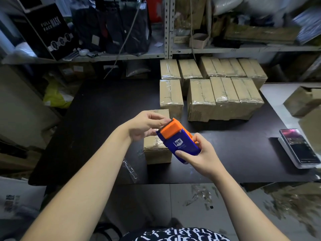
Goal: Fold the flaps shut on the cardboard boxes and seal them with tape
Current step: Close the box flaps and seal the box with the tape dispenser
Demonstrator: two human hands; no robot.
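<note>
Tape dispenser: right hand grips, left hand pinches.

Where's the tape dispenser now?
Head view, centre: the tape dispenser, over the nearest box, right hand gripping its blue body, left hand at its orange end.

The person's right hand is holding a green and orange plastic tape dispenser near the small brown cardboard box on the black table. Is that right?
Not quite. The head view shows the plastic tape dispenser is blue and orange, not green and orange. The right hand does hold it near the small brown cardboard box on the black table.
</note>
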